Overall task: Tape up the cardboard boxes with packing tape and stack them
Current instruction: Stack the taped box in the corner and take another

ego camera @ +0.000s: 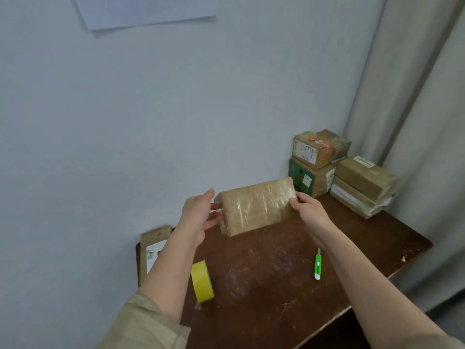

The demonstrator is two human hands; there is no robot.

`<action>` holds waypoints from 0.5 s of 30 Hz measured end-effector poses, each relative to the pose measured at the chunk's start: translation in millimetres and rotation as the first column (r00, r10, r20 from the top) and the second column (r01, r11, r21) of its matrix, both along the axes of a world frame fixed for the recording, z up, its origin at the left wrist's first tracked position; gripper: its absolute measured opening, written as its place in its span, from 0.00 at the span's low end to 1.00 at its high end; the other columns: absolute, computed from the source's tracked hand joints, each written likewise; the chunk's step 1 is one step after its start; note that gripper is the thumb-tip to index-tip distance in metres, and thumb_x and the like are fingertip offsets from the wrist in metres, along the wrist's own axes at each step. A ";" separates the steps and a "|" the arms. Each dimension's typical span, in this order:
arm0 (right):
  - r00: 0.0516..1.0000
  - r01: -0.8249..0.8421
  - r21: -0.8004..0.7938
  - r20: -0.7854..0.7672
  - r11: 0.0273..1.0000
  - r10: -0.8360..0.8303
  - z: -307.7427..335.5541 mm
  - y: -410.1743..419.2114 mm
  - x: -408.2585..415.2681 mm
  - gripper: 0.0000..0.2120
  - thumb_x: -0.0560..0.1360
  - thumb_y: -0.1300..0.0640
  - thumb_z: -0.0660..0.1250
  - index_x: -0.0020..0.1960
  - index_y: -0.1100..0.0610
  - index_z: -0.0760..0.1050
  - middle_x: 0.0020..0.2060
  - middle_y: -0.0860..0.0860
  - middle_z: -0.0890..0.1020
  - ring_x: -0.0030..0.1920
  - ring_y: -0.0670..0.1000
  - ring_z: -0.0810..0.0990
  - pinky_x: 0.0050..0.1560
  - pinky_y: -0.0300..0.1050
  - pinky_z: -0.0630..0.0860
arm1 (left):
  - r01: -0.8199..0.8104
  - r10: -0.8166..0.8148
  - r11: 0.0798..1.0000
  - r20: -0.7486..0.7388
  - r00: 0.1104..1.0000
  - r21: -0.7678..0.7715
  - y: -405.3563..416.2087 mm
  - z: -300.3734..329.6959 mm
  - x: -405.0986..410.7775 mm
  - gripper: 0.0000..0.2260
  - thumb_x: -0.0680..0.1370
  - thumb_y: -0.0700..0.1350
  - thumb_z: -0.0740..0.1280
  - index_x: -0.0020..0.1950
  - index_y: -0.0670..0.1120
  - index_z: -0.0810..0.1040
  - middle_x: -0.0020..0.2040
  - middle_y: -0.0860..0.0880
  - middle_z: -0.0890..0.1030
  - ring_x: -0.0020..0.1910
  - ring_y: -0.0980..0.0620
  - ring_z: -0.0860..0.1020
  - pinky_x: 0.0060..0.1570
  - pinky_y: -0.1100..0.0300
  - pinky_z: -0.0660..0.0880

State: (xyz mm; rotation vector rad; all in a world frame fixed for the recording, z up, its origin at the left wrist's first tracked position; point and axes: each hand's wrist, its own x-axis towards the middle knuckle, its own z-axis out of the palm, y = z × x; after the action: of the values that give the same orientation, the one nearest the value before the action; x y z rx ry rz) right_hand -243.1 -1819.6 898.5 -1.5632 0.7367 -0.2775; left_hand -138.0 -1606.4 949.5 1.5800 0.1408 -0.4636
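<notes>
I hold the taped box (256, 206) above the tabletop (276, 273), left hand (198, 215) open against one end, right hand (305, 207) gripping the other; judging it sealed, only stacking on the pile (339, 167) beyond my right hand remains.

Box labels (306, 150) too small, unreadable.
</notes>
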 end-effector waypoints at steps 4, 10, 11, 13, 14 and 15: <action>1.000 -0.015 -0.005 0.004 1.000 0.015 0.9 1.1 2.6 0.19 0.83 0.59 0.60 0.74 0.52 0.70 0.68 0.50 0.75 0.68 0.53 0.73 0.71 0.54 0.69 | -0.050 0.049 0.998 -0.026 0.998 -0.030 2.2 0.3 -0.6 0.08 0.82 0.46 0.64 0.46 0.43 0.72 0.44 0.43 0.78 0.43 0.46 0.79 0.47 0.53 0.80; 0.999 -0.034 0.060 0.041 0.998 0.032 14.6 12.0 5.7 0.12 0.82 0.52 0.61 0.63 0.52 0.78 0.59 0.50 0.81 0.60 0.50 0.78 0.58 0.50 0.73 | -0.075 0.074 0.997 -0.027 0.997 -0.020 4.8 -2.7 6.5 0.08 0.80 0.44 0.68 0.54 0.40 0.77 0.48 0.44 0.81 0.44 0.48 0.80 0.55 0.50 0.77; 0.998 -0.038 0.084 0.047 0.996 0.034 16.9 12.9 5.3 0.14 0.82 0.49 0.61 0.62 0.53 0.79 0.57 0.49 0.82 0.59 0.50 0.79 0.56 0.49 0.74 | -0.071 0.071 0.997 -0.026 0.997 -0.001 4.9 -4.1 6.3 0.08 0.79 0.44 0.68 0.54 0.41 0.77 0.49 0.44 0.82 0.44 0.48 0.80 0.55 0.51 0.77; 0.998 -0.045 0.091 0.037 0.995 0.042 20.1 11.8 5.5 0.19 0.82 0.44 0.60 0.63 0.55 0.79 0.56 0.50 0.83 0.57 0.51 0.80 0.57 0.50 0.75 | -0.068 0.068 0.998 -0.019 0.998 0.020 5.4 -6.5 5.4 0.04 0.79 0.41 0.69 0.50 0.41 0.78 0.46 0.44 0.82 0.41 0.49 0.80 0.52 0.52 0.77; 0.999 -0.045 0.081 0.029 0.996 0.043 20.7 10.8 5.4 0.21 0.82 0.42 0.59 0.62 0.56 0.79 0.56 0.50 0.83 0.57 0.52 0.80 0.60 0.51 0.75 | -0.062 0.062 0.998 -0.014 0.998 0.023 6.1 -7.8 4.7 0.01 0.78 0.39 0.68 0.48 0.41 0.79 0.44 0.44 0.82 0.39 0.50 0.79 0.52 0.52 0.77; 0.999 -0.045 0.070 0.024 0.997 0.043 21.4 10.4 5.3 0.22 0.81 0.41 0.60 0.61 0.57 0.79 0.55 0.50 0.83 0.56 0.51 0.80 0.62 0.52 0.75 | -0.051 0.051 0.998 -0.007 0.999 0.024 6.9 -8.4 3.9 0.01 0.79 0.37 0.68 0.48 0.41 0.79 0.44 0.45 0.82 0.39 0.51 0.78 0.51 0.53 0.76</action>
State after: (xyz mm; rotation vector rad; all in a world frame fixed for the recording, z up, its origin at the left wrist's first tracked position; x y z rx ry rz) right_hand -237.8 -1809.2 919.8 -1.5050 0.6870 -0.2333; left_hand -134.1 -1599.5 941.1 1.5942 0.1924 -0.4296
